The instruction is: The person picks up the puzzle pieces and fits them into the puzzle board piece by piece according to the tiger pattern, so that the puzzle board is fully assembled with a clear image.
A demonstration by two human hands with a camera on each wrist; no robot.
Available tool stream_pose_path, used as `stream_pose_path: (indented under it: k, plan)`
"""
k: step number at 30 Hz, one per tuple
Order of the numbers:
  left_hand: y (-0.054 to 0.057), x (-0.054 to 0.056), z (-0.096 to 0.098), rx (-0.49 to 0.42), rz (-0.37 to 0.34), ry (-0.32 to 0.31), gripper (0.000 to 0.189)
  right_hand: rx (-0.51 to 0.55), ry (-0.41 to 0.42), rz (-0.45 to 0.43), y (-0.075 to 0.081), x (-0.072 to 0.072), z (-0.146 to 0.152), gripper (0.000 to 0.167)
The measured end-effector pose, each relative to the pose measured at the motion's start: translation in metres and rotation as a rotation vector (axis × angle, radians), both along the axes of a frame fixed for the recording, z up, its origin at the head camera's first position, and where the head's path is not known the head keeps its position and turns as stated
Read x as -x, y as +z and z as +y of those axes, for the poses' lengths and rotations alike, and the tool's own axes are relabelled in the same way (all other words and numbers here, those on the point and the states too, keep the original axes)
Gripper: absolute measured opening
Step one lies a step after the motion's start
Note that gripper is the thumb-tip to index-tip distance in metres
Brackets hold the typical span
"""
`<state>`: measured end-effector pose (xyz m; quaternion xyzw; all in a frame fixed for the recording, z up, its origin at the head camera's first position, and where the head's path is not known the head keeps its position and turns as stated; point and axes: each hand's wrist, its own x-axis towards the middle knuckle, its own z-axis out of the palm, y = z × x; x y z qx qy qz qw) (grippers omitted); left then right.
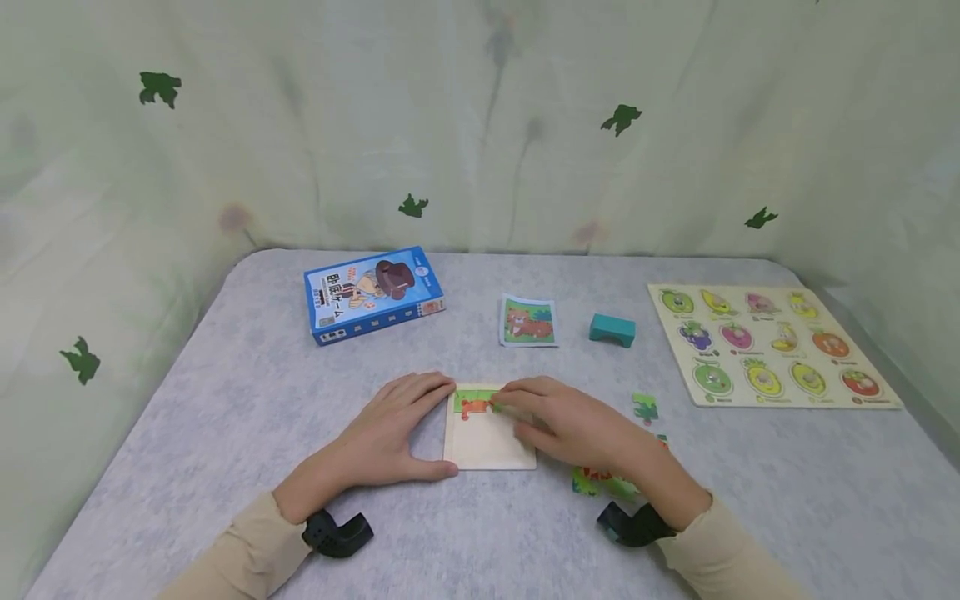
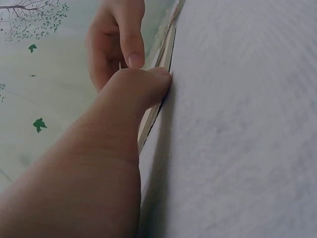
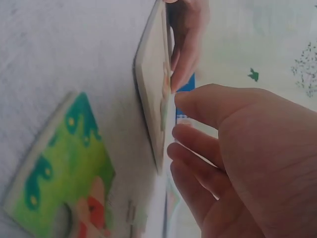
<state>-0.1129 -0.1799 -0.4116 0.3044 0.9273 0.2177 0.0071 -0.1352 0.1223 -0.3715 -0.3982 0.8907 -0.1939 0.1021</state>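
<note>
A square wooden puzzle board lies on the table between both hands. Along its far side sit green and orange pieces. My left hand flanks the board's left edge, fingertips at the far corner and thumb at the near corner. From the right, my right hand reaches over the board, its index fingertip by the pieces. The right wrist view shows its thumb and fingers spread apart, holding nothing visible. Loose puzzle pieces lie partly beneath the right forearm, with another piece farther back.
Beyond the board are a picture card with a brown animal and a teal arch block. A blue game box lies at the back left. On the right rests a fruit puzzle board. Leaf-patterned cloth hangs behind the table.
</note>
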Motion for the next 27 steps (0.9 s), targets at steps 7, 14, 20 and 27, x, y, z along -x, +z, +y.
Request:
stream_pose_path:
  k: [7, 14, 20, 27]
  plan:
    - [-0.001, -0.001, 0.0, 0.006, 0.002, 0.002, 0.106, 0.012, -0.002, 0.026, 0.006, -0.002, 0.009, 0.046]
    - [-0.001, 0.0, 0.0, 0.008, -0.001, 0.007, 0.106, 0.035, 0.003, 0.019, 0.015, -0.002, 0.019, 0.046]
    - [0.0, -0.001, 0.001, 0.009, -0.003, 0.01, 0.106, 0.037, -0.015, -0.005, 0.019, 0.003, 0.028, 0.047]
    - [0.0, -0.001, 0.0, 0.009, -0.01, 0.008, 0.106, 0.041, -0.074, -0.072, 0.025, 0.008, 0.042, 0.046]
